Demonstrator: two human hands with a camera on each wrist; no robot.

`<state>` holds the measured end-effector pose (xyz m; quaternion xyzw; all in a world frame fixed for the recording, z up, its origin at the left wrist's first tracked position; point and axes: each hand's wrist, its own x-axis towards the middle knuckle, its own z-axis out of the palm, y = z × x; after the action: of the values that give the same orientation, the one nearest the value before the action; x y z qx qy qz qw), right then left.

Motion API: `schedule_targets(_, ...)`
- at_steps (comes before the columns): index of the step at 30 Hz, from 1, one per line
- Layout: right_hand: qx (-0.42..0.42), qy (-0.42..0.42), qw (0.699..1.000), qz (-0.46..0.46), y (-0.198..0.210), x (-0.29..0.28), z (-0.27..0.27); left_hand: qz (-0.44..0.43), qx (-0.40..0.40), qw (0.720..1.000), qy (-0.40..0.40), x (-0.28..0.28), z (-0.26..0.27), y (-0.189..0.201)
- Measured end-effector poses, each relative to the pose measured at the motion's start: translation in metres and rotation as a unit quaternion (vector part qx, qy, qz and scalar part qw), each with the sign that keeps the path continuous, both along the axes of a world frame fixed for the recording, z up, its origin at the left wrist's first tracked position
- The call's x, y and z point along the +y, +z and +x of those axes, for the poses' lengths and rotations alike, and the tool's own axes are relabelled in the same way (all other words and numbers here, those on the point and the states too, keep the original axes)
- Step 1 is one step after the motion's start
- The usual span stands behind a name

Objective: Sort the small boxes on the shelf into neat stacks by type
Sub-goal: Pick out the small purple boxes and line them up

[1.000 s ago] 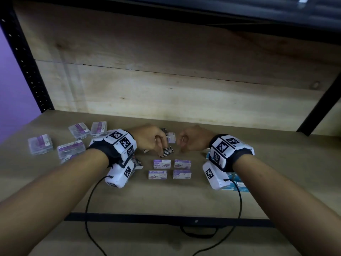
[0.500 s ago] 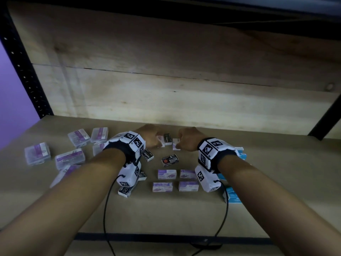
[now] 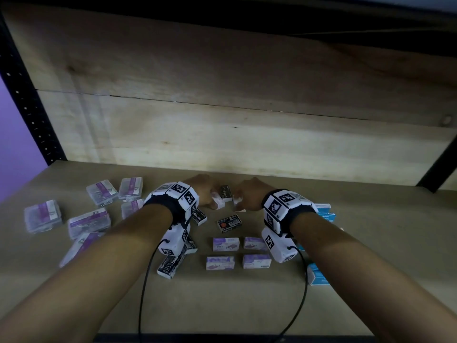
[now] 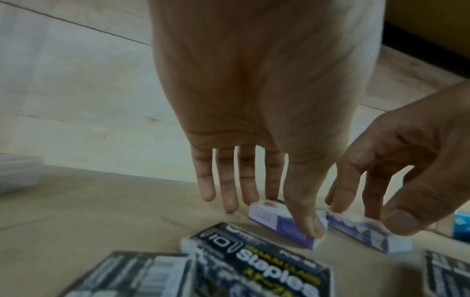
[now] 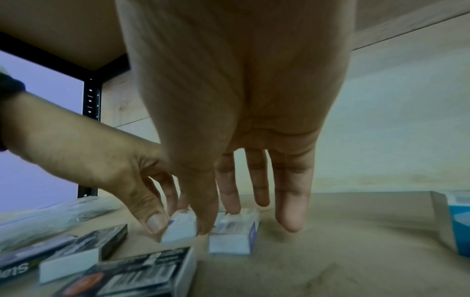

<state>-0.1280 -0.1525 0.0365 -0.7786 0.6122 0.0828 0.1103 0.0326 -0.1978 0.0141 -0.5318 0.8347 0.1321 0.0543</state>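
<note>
The wrist bands hide parts of several black boxes (image 3: 229, 223) and blue boxes (image 3: 326, 214), so their counts are unclear. On the shelf (image 3: 371, 243), the left hand (image 3: 204, 191) pinches one purple box (image 4: 287, 225) between thumb and forefinger; the right hand (image 3: 249, 194) pinches another (image 5: 232, 237) just beside it. A black box lies between them, toward the back. Four purple boxes (image 3: 226, 244) sit in a two-by-two block nearer the edge. At least six clear cases (image 3: 42, 216) lie scattered to the left.
</note>
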Motion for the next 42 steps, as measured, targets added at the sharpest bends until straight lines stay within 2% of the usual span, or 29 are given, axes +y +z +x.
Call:
schedule_targets(5, 0.011, 0.001, 1.0, -0.004, -0.001, 0.003, 0.001, 0.006, 0.017, 1.0, -0.009, 0.001, 0.005, -0.001)
schedule_targets(12, -0.078, -0.025, 0.996, -0.021, 0.003, 0.011, -0.006, 0.009, 0.055, 0.998, -0.024, 0.003, 0.011, -0.001)
schedule_targets(16, -0.079, -0.02, 0.996, -0.029, 0.004, 0.015, -0.013, -0.002, 0.062, 0.998, -0.028, 0.008, 0.016, 0.003)
schedule_targets(21, -0.08, -0.004, 0.997, -0.021, 0.009, 0.028, -0.025, -0.01, 0.12, 0.992, -0.033, 0.02, 0.013, 0.014)
schedule_targets(24, -0.09, 0.004, 0.996, -0.011, 0.014, 0.039, -0.032, 0.014, 0.139, 0.988, -0.068, 0.035, 0.002, 0.02)
schedule_targets(29, -0.102, 0.009, 0.995, 0.007, 0.014, 0.053, -0.036, 0.018, 0.126, 0.986, -0.107, 0.056, -0.018, 0.023)
schedule_targets(37, -0.095, 0.033, 0.995, 0.018, 0.003, 0.062, -0.034, 0.044, 0.098, 0.989, -0.103, 0.07, -0.024, 0.019)
schedule_targets(42, -0.094, 0.04, 0.995, 0.011, -0.002, 0.062, -0.036, 0.014, 0.055, 0.993, -0.101, 0.073, -0.019, 0.019)
